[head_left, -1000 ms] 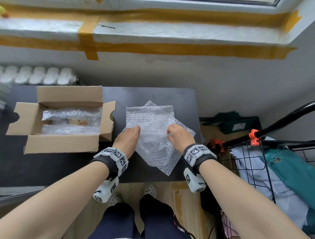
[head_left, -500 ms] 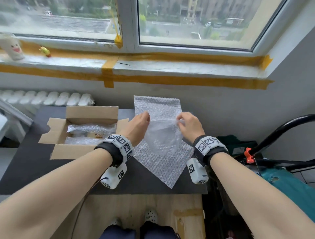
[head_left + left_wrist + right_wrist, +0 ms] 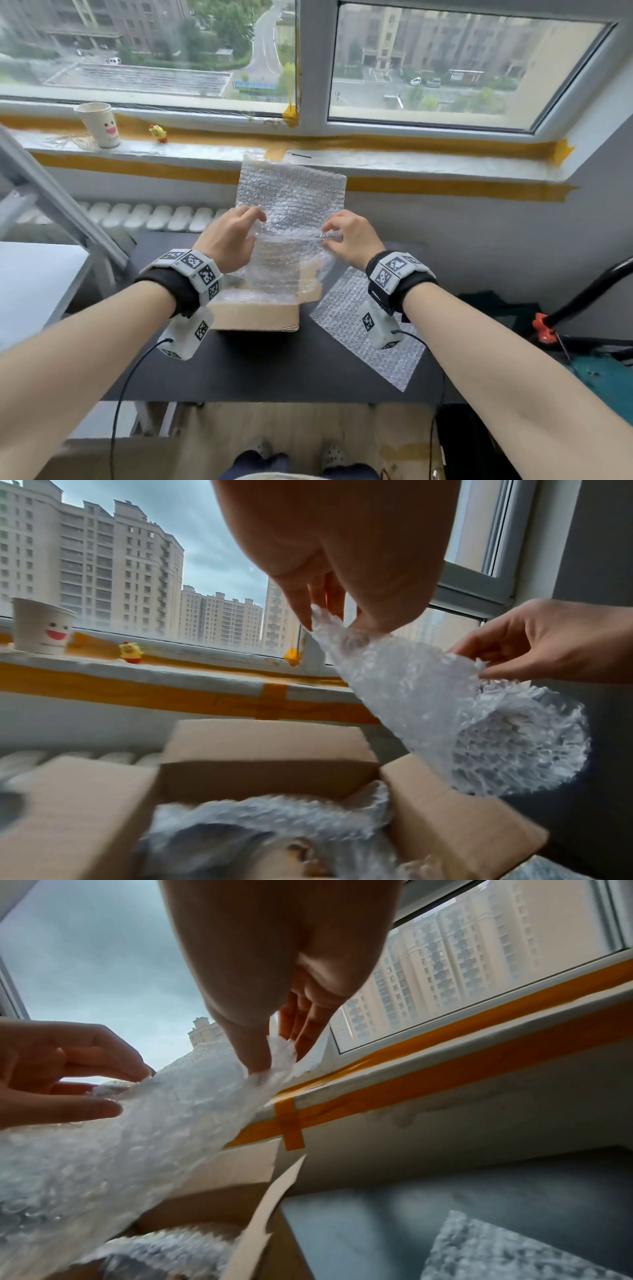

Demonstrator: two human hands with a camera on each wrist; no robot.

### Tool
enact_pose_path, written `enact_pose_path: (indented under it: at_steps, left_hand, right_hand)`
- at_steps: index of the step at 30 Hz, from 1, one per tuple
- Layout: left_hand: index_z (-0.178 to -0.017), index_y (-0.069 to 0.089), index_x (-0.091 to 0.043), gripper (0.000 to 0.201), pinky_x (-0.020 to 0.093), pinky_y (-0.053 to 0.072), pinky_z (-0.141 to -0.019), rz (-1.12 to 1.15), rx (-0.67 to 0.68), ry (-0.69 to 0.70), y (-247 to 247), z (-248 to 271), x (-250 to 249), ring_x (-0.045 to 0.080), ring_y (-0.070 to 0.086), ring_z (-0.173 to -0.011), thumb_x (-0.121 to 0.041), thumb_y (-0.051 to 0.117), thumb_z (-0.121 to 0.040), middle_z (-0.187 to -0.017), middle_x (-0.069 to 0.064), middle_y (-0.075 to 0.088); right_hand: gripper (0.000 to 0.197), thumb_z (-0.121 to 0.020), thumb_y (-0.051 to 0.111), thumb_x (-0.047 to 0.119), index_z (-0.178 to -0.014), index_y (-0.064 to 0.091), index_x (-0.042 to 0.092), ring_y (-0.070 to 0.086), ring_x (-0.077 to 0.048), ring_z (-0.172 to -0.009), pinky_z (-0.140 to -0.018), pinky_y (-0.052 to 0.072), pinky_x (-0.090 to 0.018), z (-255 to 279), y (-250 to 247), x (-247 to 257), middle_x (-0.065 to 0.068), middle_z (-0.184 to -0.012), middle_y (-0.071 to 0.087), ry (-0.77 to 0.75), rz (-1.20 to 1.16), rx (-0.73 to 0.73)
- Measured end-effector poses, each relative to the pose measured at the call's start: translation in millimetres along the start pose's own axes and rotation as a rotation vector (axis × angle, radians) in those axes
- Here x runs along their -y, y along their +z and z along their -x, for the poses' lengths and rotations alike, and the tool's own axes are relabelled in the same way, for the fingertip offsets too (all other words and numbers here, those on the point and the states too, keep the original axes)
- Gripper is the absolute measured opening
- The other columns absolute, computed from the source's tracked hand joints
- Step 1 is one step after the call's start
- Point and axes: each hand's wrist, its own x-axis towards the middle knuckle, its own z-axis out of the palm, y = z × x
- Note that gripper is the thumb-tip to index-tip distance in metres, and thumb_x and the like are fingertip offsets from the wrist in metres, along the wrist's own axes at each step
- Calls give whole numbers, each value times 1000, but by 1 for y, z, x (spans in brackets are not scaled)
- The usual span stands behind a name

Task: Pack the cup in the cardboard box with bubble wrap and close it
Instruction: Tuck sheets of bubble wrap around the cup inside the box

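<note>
I hold a clear bubble wrap sheet point(image 3: 291, 202) upright in the air over the open cardboard box point(image 3: 257, 313). My left hand point(image 3: 255, 222) pinches the sheet's left edge point(image 3: 325, 620). My right hand point(image 3: 327, 236) pinches its right edge point(image 3: 270, 1058). The sheet's lower part hangs down into the box mouth. Inside the box lies a bundle wrapped in bubble wrap point(image 3: 267, 829); its contents are blurred. The box flaps point(image 3: 270, 739) stand open.
A second bubble wrap sheet point(image 3: 366, 335) lies flat on the black table point(image 3: 274, 370), right of the box. A white paper cup with a smiling face point(image 3: 97, 125) and a small yellow toy point(image 3: 158, 133) stand on the windowsill. A black cart handle point(image 3: 582, 298) is at right.
Both hands have lifted the top bubble wrap sheet off the table and carried it left, from beside the box to above it. The head view has tilted up toward the window.
</note>
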Motion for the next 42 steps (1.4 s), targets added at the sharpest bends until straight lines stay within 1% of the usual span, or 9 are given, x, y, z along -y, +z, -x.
enact_pose_path:
  at_steps: [10,15,22,26,30,33,36,39,42]
  left_hand:
    - [-109,55,-14,25,32,46,-86,38,277,-61,8,43,93,23,57,-103,-6,56,-85,-124,2,54]
    - [-111,62,-16,22,43,25,-112,-21,355,13,22,45,106,22,46,-126,-13,59,-89,-130,1,54]
    - [-99,68,-15,17,41,50,-84,67,349,143,25,48,97,23,57,-97,-11,56,-87,-104,4,64]
    - [-114,64,-21,26,34,48,-89,-12,481,69,30,44,91,19,58,-106,-26,45,-95,-115,-2,64]
    - [-133,48,-25,37,36,48,-94,-155,624,-20,40,39,94,23,56,-116,-26,37,-98,-130,-1,57]
    - [-144,30,-28,48,37,47,-92,-201,674,-62,47,36,93,27,56,-117,-23,37,-97,-135,2,54]
    - [-147,20,-29,55,38,47,-91,-155,689,-102,50,29,90,27,54,-118,-17,37,-96,-135,6,53]
    - [-147,19,-32,55,37,46,-94,-131,703,-89,52,23,86,26,52,-119,-22,38,-97,-132,6,52]
    - [-146,19,-35,54,40,47,-94,-137,728,-96,56,20,85,27,53,-117,-28,38,-97,-130,6,51]
  right_hand:
    - [25,-84,69,18,-107,64,12,55,-23,-112,-95,44,-33,-17,74,52,-5,-124,55,108,121,237]
    - [32,-83,67,17,-115,59,19,57,-21,-109,-96,46,-45,-15,87,56,0,-124,52,146,259,319]
    - [29,-81,73,20,-109,64,18,56,-20,-106,-90,48,-34,-22,80,61,-2,-117,56,47,222,387]
    - [39,-88,65,22,-126,56,18,53,-22,-115,-79,40,-27,-22,84,64,-3,-128,53,8,293,514]
    - [41,-93,54,17,-134,50,16,52,-25,-121,-96,46,-35,-23,97,59,-5,-139,45,3,388,643]
    - [36,-94,46,11,-130,52,11,52,-29,-121,-98,47,-42,-24,103,56,-8,-139,46,5,478,726]
    - [33,-95,43,12,-126,54,14,56,-29,-115,-92,49,-39,-25,101,56,-7,-130,55,-9,433,622]
    - [25,-95,46,14,-118,58,11,61,-27,-104,-84,51,-37,-33,94,56,-7,-118,60,-47,337,295]
    - [34,-87,59,7,-121,57,7,57,-27,-111,-93,48,-36,-47,88,51,-11,-123,57,-148,392,10]
